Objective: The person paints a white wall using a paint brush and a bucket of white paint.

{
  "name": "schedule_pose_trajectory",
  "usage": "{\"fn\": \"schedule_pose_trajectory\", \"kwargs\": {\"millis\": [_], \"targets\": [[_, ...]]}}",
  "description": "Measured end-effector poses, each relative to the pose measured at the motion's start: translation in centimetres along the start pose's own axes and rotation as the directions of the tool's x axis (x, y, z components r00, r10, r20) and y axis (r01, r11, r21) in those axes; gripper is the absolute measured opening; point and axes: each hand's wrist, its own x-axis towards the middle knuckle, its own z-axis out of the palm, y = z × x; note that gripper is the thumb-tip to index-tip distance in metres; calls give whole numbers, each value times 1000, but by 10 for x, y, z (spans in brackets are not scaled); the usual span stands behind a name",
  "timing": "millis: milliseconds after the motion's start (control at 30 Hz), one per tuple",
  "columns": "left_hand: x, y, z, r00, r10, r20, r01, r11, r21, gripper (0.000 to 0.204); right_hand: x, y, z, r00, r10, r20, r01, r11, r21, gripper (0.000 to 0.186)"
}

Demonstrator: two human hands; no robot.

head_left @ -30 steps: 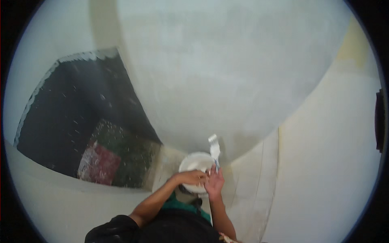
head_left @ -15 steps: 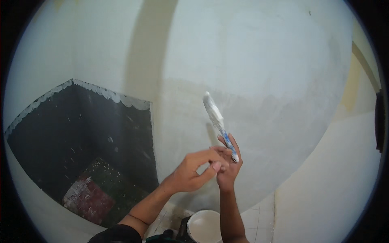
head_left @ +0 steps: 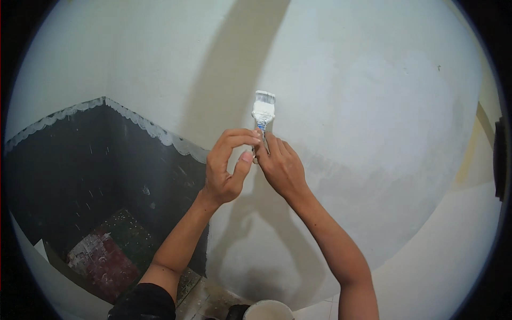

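A flat paintbrush [head_left: 263,108] stands upright before me, bristles up. White paint coats its head and ferrule, and a bit of blue shows on the handle. My right hand [head_left: 281,164] grips the handle, its back turned to me; the lower handle is mostly hidden by the fingers. Close on the left, my left hand [head_left: 226,168] is curved with thumb and fingers apart, and its fingertips come up to the handle and right fingers. Whether they touch cannot be made out. Behind both hands rises a pale, patchily painted wall [head_left: 368,122].
A round bucket of pale paint [head_left: 269,310] stands on the floor below me. Dark grey lower wall [head_left: 64,154] fills the left corner, topped by a scalloped white brushed edge. Paint-stained red and green sheets [head_left: 109,266] lie low on the left. A dark object [head_left: 500,160] is at far right.
Both hands have moved up and left, taking the paintbrush along. The brush has turned so its broad face shows instead of its narrow side. My left fingers have spread from a closer curl.
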Motion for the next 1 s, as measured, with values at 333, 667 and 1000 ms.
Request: {"fn": "schedule_pose_trajectory", "kwargs": {"millis": [333,667,1000], "targets": [[-22,-56,-20,959,-216,-183,200,975,-101,18,31,-6,41,992,-114,61,124,974,-190,37],[-51,-63,-45,926,-294,-236,259,951,-167,19,-12,-54,53,941,-236,244,189,962,199,30],[1,-76,-47,912,-369,-179,314,909,-274,30,120,43,2,962,155,225,-222,923,314,15]]}}
